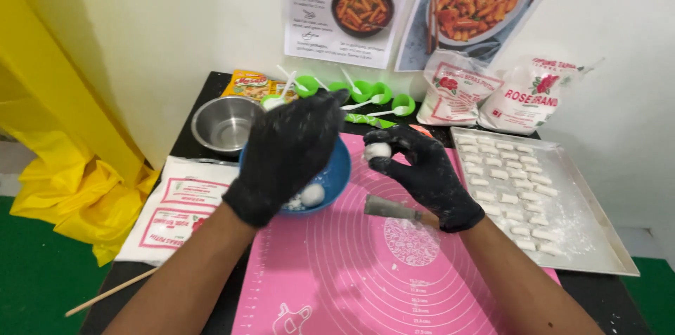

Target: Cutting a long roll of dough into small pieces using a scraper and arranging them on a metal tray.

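Both my hands wear black gloves. My right hand (425, 170) pinches a small white lump of dough (377, 151) between thumb and fingers above the pink silicone mat (365, 272). My left hand (288, 152) hovers, fingers loosely spread, over a blue bowl (340, 175) that holds another white dough ball (312, 194) and some flour. It holds nothing that I can see. A metal scraper with a wooden handle (394, 208) lies on the mat just under my right wrist.
A metal tray (598, 236) with several cut dough pieces sits at the right. An empty steel bowl (225, 124), green measuring spoons (373, 92), flour bags (492, 92), a seasoning packet (249, 85) and a flat white flour bag (179, 212) surround the mat. A wooden stick (109, 293) lies front left.
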